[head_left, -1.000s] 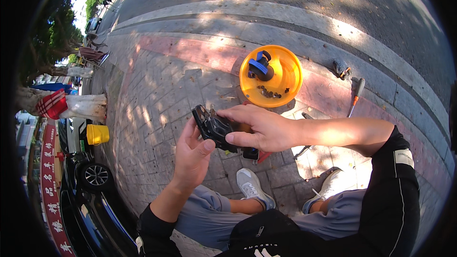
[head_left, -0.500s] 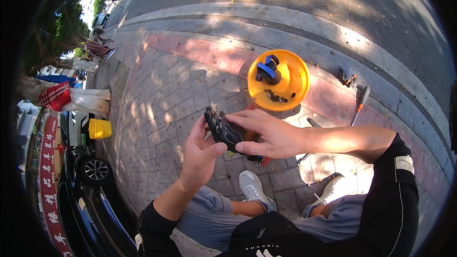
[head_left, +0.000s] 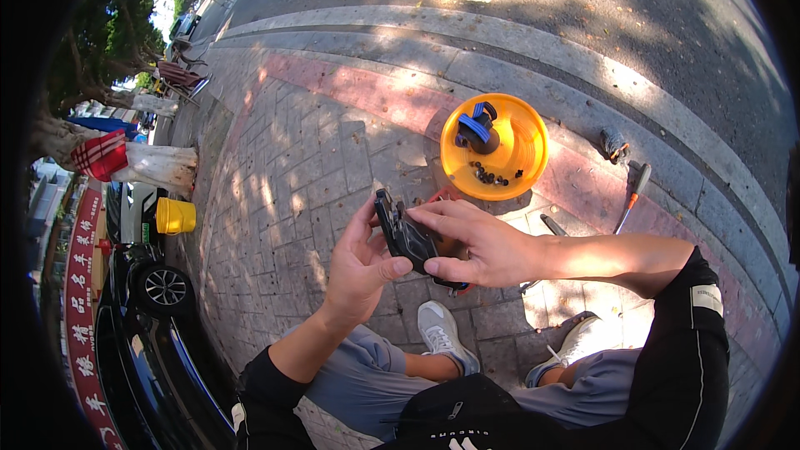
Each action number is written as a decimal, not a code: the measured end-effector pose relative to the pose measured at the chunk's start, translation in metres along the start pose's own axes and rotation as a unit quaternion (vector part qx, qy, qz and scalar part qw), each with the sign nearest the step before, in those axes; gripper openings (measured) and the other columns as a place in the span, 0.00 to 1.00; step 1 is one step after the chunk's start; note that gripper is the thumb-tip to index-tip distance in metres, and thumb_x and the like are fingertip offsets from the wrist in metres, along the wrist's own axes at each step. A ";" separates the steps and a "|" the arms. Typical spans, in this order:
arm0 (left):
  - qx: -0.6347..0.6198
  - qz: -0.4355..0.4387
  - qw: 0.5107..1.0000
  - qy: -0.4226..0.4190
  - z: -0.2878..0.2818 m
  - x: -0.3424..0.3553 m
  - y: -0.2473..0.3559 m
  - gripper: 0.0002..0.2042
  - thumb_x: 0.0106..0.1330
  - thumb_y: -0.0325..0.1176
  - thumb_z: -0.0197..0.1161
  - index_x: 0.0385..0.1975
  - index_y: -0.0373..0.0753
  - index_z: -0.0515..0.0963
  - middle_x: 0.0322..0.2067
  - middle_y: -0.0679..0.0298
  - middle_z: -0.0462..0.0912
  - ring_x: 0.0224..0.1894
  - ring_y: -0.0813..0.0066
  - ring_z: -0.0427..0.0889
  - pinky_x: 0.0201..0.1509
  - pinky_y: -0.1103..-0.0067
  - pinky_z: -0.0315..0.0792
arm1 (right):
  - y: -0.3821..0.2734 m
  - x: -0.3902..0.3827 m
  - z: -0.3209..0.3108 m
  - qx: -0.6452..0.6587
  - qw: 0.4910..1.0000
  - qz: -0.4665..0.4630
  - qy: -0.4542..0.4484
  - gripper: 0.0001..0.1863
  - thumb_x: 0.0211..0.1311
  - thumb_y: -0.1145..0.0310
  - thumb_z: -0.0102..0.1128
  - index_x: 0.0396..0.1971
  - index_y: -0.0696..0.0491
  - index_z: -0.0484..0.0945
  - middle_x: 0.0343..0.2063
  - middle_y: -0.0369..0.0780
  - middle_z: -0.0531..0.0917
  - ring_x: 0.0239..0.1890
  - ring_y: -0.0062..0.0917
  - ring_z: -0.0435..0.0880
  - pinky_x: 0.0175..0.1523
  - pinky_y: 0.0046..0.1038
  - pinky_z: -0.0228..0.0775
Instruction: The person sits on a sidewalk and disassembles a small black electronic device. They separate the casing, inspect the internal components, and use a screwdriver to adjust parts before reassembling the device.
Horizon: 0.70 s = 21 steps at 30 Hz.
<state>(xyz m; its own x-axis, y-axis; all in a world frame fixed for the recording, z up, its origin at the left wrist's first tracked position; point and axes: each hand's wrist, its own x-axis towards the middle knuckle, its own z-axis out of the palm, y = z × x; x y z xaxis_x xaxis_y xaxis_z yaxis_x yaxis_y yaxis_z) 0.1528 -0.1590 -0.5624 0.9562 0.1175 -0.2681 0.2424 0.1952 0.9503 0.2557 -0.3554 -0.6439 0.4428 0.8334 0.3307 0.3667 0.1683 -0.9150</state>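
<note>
Both of my hands hold a black moulded part (head_left: 408,240) with a curved, glossy shell, above the paving between my feet and the basin. My left hand (head_left: 357,271) grips its left side, thumb along the lower edge. From the right, my right hand (head_left: 487,243) closes on it, with fingertips on the upper edge and the thumb near the bottom. The palms hide much of the part, so its exact kind cannot be made out. Beyond my hands stands an orange round basin (head_left: 529,137), holding a black-and-blue strapped piece (head_left: 477,129) and several small dark bits (head_left: 492,175).
Right of the basin lie a screwdriver (head_left: 635,192) and a dark crumpled object (head_left: 614,147). A dark-handled tool (head_left: 552,225) lies partly under my right forearm. Something red (head_left: 447,193) shows behind my hands. A yellow bucket (head_left: 175,217) and a black car (head_left: 158,350) are at left.
The whole view has shifted a little. My hands keep hold of the black part, which now looks slightly more upright, and my grip is much the same.
</note>
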 end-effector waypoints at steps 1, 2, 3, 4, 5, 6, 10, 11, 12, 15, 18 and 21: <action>-0.001 -0.004 1.000 -0.001 0.000 0.000 0.000 0.52 0.51 0.27 0.82 0.74 0.29 0.52 0.62 0.58 0.69 0.65 0.64 0.70 0.71 0.69 0.67 | 0.000 0.000 0.001 -0.003 1.000 -0.006 0.007 0.40 0.68 0.51 0.62 0.71 0.60 0.63 0.63 0.53 0.71 0.65 0.46 0.70 0.70 0.39 0.63; -0.002 -0.008 1.000 -0.003 0.000 0.000 0.000 0.53 0.51 0.27 0.82 0.74 0.29 0.52 0.62 0.58 0.69 0.65 0.65 0.70 0.71 0.69 0.67 | 0.001 -0.001 0.001 -0.005 1.000 -0.011 0.014 0.40 0.68 0.51 0.63 0.71 0.61 0.63 0.63 0.53 0.71 0.64 0.47 0.71 0.69 0.39 0.63; -0.003 -0.008 1.000 -0.004 0.000 0.000 0.000 0.53 0.51 0.27 0.82 0.74 0.29 0.52 0.62 0.59 0.69 0.65 0.65 0.70 0.71 0.69 0.68 | 0.001 -0.001 0.002 -0.006 1.000 -0.012 0.016 0.40 0.67 0.51 0.63 0.71 0.61 0.64 0.63 0.53 0.72 0.64 0.47 0.71 0.69 0.39 0.63; -0.004 -0.009 1.000 -0.006 0.000 0.000 0.000 0.53 0.51 0.27 0.82 0.74 0.29 0.52 0.62 0.59 0.69 0.65 0.65 0.70 0.71 0.69 0.68 | 0.001 -0.001 0.002 -0.006 1.000 -0.013 0.019 0.40 0.67 0.51 0.63 0.70 0.61 0.64 0.63 0.53 0.72 0.64 0.47 0.71 0.69 0.39 0.63; -0.005 -0.009 1.000 -0.007 0.000 0.000 0.000 0.53 0.50 0.27 0.82 0.74 0.29 0.52 0.62 0.59 0.68 0.65 0.65 0.70 0.70 0.69 0.68 | 0.001 -0.001 0.002 -0.005 1.000 -0.017 0.020 0.40 0.67 0.51 0.63 0.70 0.61 0.64 0.63 0.53 0.72 0.64 0.47 0.71 0.69 0.39 0.63; -0.006 -0.009 1.000 -0.008 0.000 0.000 0.000 0.53 0.50 0.27 0.82 0.74 0.29 0.52 0.62 0.59 0.68 0.65 0.65 0.70 0.70 0.69 0.68 | 0.002 -0.001 0.002 -0.007 1.000 -0.017 0.023 0.40 0.67 0.51 0.64 0.70 0.61 0.64 0.63 0.53 0.72 0.64 0.47 0.71 0.69 0.39 0.63; -0.009 -0.007 1.000 -0.008 -0.002 0.000 0.001 0.52 0.51 0.26 0.81 0.74 0.29 0.52 0.62 0.59 0.68 0.64 0.65 0.71 0.70 0.70 0.69 | 0.000 0.000 0.003 -0.005 0.999 -0.021 0.030 0.40 0.65 0.52 0.65 0.70 0.60 0.65 0.63 0.52 0.72 0.63 0.47 0.72 0.69 0.39 0.63; -0.014 -0.004 1.000 -0.007 -0.002 0.000 0.002 0.52 0.51 0.26 0.81 0.74 0.29 0.52 0.62 0.59 0.67 0.63 0.65 0.71 0.69 0.70 0.69 | 0.000 0.000 0.002 -0.004 0.999 -0.019 0.032 0.40 0.65 0.52 0.65 0.70 0.60 0.65 0.63 0.52 0.72 0.63 0.47 0.72 0.69 0.40 0.63; -0.008 -0.004 1.000 -0.006 -0.002 0.000 0.002 0.52 0.51 0.26 0.81 0.74 0.29 0.52 0.62 0.59 0.67 0.63 0.65 0.71 0.69 0.70 0.69 | -0.001 0.000 0.002 -0.002 0.999 -0.014 0.031 0.40 0.65 0.52 0.65 0.70 0.60 0.65 0.63 0.52 0.72 0.63 0.47 0.72 0.69 0.40 0.64; -0.008 -0.006 1.000 -0.004 -0.002 0.001 0.002 0.52 0.51 0.26 0.81 0.74 0.29 0.52 0.63 0.59 0.67 0.63 0.65 0.71 0.68 0.70 0.70 | -0.002 -0.001 0.001 0.005 1.000 0.001 0.024 0.40 0.65 0.52 0.65 0.70 0.60 0.64 0.63 0.53 0.71 0.63 0.46 0.72 0.69 0.39 0.64; -0.011 -0.011 1.000 -0.008 -0.003 0.002 0.002 0.52 0.51 0.26 0.81 0.75 0.30 0.52 0.63 0.58 0.66 0.63 0.66 0.71 0.68 0.70 0.71 | -0.002 -0.001 0.000 0.017 1.000 0.020 0.003 0.42 0.66 0.52 0.65 0.73 0.58 0.60 0.63 0.52 0.71 0.66 0.43 0.71 0.69 0.38 0.64; -0.011 -0.014 1.000 -0.016 -0.004 0.003 0.001 0.52 0.51 0.25 0.81 0.75 0.30 0.52 0.63 0.58 0.66 0.63 0.66 0.71 0.68 0.69 0.71 | -0.002 0.000 0.000 0.030 0.999 0.018 0.011 0.45 0.65 0.53 0.66 0.74 0.58 0.56 0.58 0.52 0.73 0.61 0.42 0.73 0.66 0.38 0.65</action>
<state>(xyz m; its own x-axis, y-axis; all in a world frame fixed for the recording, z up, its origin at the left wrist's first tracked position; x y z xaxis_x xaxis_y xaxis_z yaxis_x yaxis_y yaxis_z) 0.1554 -0.1543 -0.5627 0.9542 0.0806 -0.2880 0.2648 0.2201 0.9389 0.2551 -0.3555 -0.6424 0.4723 0.8279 0.3025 0.3009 0.1711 -0.9382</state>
